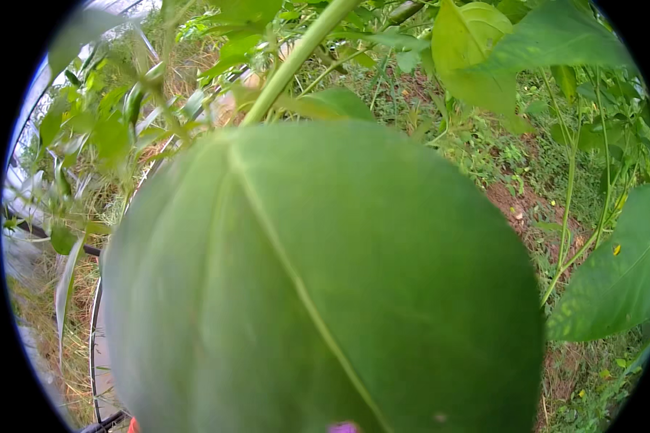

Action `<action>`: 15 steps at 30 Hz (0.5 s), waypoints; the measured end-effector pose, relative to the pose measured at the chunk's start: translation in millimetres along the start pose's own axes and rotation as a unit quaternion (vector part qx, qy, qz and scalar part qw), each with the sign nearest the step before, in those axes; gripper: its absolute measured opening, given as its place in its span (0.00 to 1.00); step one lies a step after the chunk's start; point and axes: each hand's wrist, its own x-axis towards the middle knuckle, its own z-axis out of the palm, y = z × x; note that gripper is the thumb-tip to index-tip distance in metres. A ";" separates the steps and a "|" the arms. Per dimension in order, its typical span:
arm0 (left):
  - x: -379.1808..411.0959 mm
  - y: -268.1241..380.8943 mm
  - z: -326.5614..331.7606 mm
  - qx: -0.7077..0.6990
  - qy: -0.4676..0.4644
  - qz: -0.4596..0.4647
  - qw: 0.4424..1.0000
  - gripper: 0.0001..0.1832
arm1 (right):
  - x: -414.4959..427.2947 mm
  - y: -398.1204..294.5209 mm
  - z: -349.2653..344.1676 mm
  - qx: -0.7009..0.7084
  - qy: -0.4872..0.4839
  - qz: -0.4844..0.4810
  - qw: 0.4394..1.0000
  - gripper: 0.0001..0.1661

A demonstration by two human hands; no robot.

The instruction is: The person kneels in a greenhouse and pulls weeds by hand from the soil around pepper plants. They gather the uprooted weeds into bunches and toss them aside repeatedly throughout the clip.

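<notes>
A large green leaf (pixel 357 243) hangs right before the camera and covers the middle of the view. Its pale midrib runs from the upper left down to the bottom. A thick green plant stem (pixel 303 59) rises behind its top edge towards the upper right. Neither of my hands can be seen; whatever lies behind the leaf is hidden. A small purple patch (pixel 343 428) shows at the bottom edge, too little of it to name. Green pepper pods, one of them a dark green pod (pixel 133 105), hang among leaves at the upper left.
Leafy plants with thin branching stems (pixel 571 178) stand at the right, over reddish soil (pixel 520 208) and low weeds. Dry straw (pixel 78 335) covers ground at the left, beside a dark curved edge (pixel 93 325) and a dark pipe (pixel 91 250). A small orange-red patch (pixel 134 425) shows at the lower left.
</notes>
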 end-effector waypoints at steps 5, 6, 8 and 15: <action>-25.1 -4.2 -53.4 0.197 0.161 0.026 0.967 0.02 | -58.5 7.3 9.4 -0.358 -0.234 -0.063 0.901 0.19; -15.4 -13.3 -61.2 0.167 0.142 0.052 0.974 0.03 | -65.9 5.5 8.9 -0.346 -0.261 -0.094 0.896 0.19; 13.5 -32.1 -58.4 0.121 0.138 0.101 0.978 0.06 | -70.5 0.6 1.0 -0.275 -0.327 -0.086 0.900 0.22; 25.2 -48.0 -1.0 -0.390 0.029 -0.020 0.920 0.10 | -74.6 -22.0 -59.9 0.157 -0.371 -0.058 0.914 0.21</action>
